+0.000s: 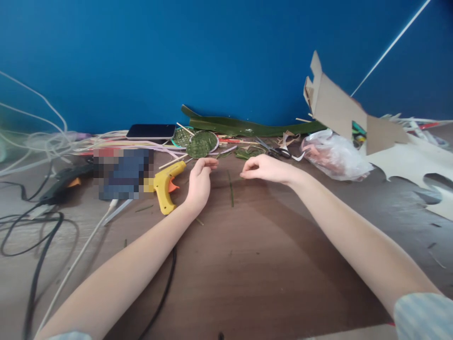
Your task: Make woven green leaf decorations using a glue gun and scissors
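Note:
My left hand (200, 183) is just above the table, right of a yellow hot glue gun (163, 191) with an orange trigger. Its fingers are stretched out toward the right and no object shows in them. Opposite it, my right hand (266, 168) has bent fingers with the tips together; whether anything is between them is too small to tell. A thin green leaf strip (231, 189) lies on the table between the hands. Behind my left hand is a round woven green leaf piece (200, 144). Scissors (283, 152) and green leaf scraps (247, 153) lie behind my right hand.
A long green leaf (240, 126) runs along the blue wall. A phone (151, 131), a partly blurred device (123, 174), a dark glue gun (65, 182) and cables are on the left. A plastic bag (334, 156) and cut cardboard (339, 111) stand on the right.

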The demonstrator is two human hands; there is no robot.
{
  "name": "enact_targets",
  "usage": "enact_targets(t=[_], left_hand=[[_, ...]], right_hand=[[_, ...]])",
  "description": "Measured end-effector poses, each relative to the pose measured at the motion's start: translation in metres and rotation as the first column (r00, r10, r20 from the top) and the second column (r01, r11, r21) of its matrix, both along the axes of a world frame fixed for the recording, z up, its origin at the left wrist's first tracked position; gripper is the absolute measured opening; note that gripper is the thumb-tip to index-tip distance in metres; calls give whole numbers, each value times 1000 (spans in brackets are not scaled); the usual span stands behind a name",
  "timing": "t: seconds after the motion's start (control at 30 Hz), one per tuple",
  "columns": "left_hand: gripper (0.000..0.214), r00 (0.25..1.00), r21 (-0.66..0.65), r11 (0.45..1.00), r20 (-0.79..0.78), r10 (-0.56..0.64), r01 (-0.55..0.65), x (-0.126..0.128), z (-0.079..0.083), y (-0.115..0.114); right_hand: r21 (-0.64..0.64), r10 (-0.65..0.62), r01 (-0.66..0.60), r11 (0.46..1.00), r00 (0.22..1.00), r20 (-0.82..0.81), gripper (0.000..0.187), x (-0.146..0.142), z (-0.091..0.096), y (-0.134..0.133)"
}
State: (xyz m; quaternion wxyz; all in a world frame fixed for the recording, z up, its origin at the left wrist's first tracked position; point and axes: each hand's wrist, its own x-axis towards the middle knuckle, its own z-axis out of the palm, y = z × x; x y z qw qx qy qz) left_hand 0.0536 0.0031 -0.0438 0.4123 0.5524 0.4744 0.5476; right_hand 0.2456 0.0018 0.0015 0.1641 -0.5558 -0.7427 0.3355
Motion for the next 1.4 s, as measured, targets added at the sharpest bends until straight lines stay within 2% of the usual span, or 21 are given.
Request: enact_targets(t=[0.2,0.33,0.43,0.5,0.57,0.7,0.93,1.03,1.13,1.23,1.4], left_hand=[[27,993,-16,1000,119,0,2,-1,-3,4],[28,985,-38,999,174,5,1,-1,-2,6],[28,989,-31,999,151,-3,8,0,3,4],[30,996,9,999,82,-38,38,1,8,2],[32,992,38,994,-67,-103,106,1,13,-2],[39,902,19,975,-383,-199,223,1,22,-8],[41,844,-125,953,-441,-304,277,-10,39,4],[44,738,-159,930,-569,-361,332,-16,45,7],[47,566,-175,881,-707,-423,440,-20,47,7],[47,423,-178,840,-799,-428,513,-22,47,6],[49,309,-106,796,-885,-349,596,-25,45,9]], right_hand=[[80,-84,76,994,991,107,16,-10,-16,1],[97,-106,93,991,985,139,18,-10,-17,1],[81,-111,99,992,981,162,18,-11,-16,0],[79,-110,98,992,978,176,18,-12,-15,0],[72,-98,86,994,978,185,19,-13,-14,-1],[67,-72,61,996,982,176,19,-13,-15,0],[64,-69,60,996,986,152,18,-10,-18,3],[70,-50,40,997,990,135,19,-9,-18,4],[68,-42,34,997,991,124,19,-9,-18,5],[87,-55,45,995,990,126,20,-10,-18,4],[124,-53,38,992,991,122,21,-12,-19,4]])
